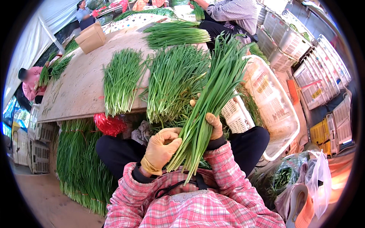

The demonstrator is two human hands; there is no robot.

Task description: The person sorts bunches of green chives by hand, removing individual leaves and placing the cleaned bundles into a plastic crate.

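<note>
A loose bunch of garlic chives [211,97] slants across in front of me, leaf tips pointing away and pale stem ends toward my lap. My right hand [215,126], in a yellowish glove, is wrapped round its middle from the right. At the left side of the stems, my left hand [161,149], gloved too, has thumb and fingers curled together at the bunch's edge. Its fingertips are partly hidden there. Beyond my hands, a large pile of chives [173,81] lies on the table [81,89], with a smaller bunch [123,78] left of it.
Red tie strips [109,124] hang at the table's near edge. Tied chives [81,163] stand at my lower left. To my right is a white plastic crate [287,131], with stacked crates [317,81] beyond. A cardboard box [90,38] sits on the table. Other people work around it.
</note>
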